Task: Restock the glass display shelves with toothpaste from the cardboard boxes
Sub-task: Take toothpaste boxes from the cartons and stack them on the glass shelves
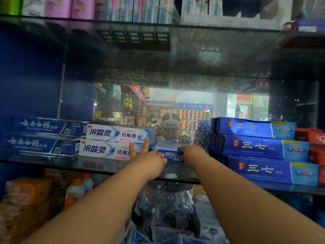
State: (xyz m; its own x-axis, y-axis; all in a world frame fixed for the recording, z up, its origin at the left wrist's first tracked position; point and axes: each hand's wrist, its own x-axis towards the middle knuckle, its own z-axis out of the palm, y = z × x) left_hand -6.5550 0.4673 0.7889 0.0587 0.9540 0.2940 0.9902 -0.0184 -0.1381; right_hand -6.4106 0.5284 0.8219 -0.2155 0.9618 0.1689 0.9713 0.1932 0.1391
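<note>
Glass makes up the shelf at chest height, and most of its width is already filled with toothpaste. On the right is a blue stack three cartons high, on the far left a navy stack of two, and just beside that a white stack of two. Some red boxes sit at the right edge. The one gap lies between the white and blue stacks, and a Crest box is in it, resting on the glass near the front edge. Whether more Crest cartons lie behind it is too blurred to tell. The right hand lies over its right end with fingers curled down the front face, gripping it. The left hand has its fingers straight and spread, tips touching the end of the white stack, thumb by the carton's left end. The restocking looks well advanced. This carton needs squaring and the gap above it could take more. The cardboard boxes are out of view.
</note>
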